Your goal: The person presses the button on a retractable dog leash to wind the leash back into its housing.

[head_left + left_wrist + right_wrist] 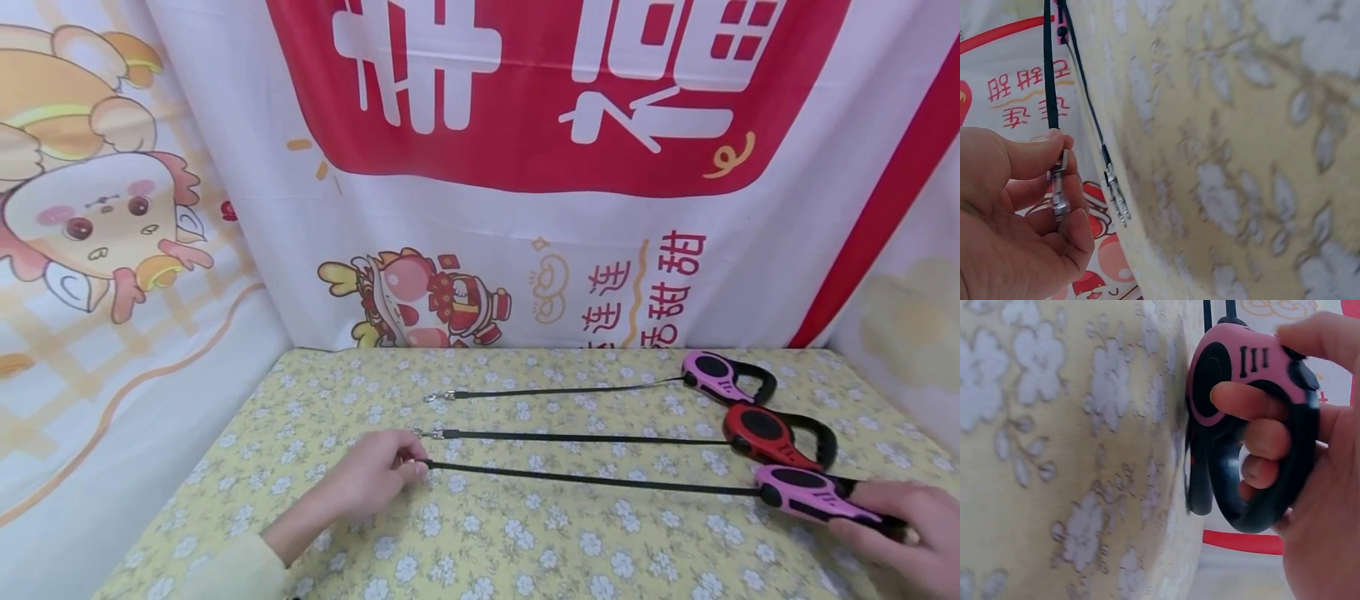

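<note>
My right hand [911, 525] grips the black loop handle of a pink and black retractable dog leash [806, 490] at the right of the table. In the right wrist view its fingers pass through the handle [1260, 519] and the thumb lies at the top of the case. The black strap [570, 477] runs straight leftward to my left hand [378, 475]. There the thumb and fingers pinch the strap's end at its metal clip [1059, 194]. Just behind lies a red and black leash [765, 429], its strap stretched nearly parallel.
A second pink leash [708, 375] lies farthest back, its strap and metal clip [438, 396] stretched left. A yellow flowered cloth [360, 550] covers the table. White printed curtains [465, 221] hang behind and at both sides.
</note>
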### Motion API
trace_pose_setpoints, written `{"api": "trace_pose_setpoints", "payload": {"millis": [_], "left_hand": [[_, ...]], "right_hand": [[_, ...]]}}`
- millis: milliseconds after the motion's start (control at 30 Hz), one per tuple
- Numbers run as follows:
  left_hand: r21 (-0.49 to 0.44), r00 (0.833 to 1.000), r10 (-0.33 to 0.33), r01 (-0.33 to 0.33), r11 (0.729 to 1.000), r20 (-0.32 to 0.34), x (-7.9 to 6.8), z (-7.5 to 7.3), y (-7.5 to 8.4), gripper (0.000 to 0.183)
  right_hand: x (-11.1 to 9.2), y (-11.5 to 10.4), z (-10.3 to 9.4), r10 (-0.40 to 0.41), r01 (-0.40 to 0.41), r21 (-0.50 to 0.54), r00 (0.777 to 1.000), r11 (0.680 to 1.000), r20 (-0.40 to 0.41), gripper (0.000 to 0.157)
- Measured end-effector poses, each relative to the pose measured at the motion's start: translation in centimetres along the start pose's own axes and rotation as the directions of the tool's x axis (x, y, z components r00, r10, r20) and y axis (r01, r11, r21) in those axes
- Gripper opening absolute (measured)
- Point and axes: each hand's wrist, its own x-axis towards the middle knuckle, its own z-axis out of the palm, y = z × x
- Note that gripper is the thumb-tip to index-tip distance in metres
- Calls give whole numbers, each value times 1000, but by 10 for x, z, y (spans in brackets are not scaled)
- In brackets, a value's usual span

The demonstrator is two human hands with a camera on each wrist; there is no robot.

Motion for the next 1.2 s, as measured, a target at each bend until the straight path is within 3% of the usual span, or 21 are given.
{"api": "trace_pose_setpoints", "payload": {"millis": [67, 167, 367, 500, 667, 900, 1133, 1200], "left_hand": [[-3, 999, 6, -6, 1000, -33, 1, -5, 2, 6], [-12, 996, 2, -3, 1000, -86, 4, -11, 5, 8], [-47, 968, -33, 22, 999, -248, 22, -23, 7, 14], [-109, 935, -61, 24, 994, -350, 40, -29, 9, 17], [-225, 913, -139, 54, 973, -384, 63, -31, 8, 22], [-361, 866, -235, 69, 930, -442, 94, -33, 0, 27], [-496, 841, -276, 11, 868, -465, 104, -33, -4, 30], [-503, 837, -272, -4, 865, -475, 104, -35, -2, 28]], "right_hand": [[0, -2, -2, -32, 34, 14, 995, 999, -99, 43], [3, -5, -5, -65, 67, 3, 981, 998, -181, 47], [25, -8, -13, -170, 193, 30, 918, 981, -358, 51], [43, -12, -25, -104, 135, 58, 919, 989, -380, 45], [67, -18, -32, -31, 67, 74, 909, 995, -417, 30], [99, -20, -29, 12, 98, 189, 859, 977, -511, 15], [107, -20, -23, 10, 125, 208, 834, 970, -552, 10], [105, -18, -25, 26, 132, 253, 842, 959, -538, 12]]}}
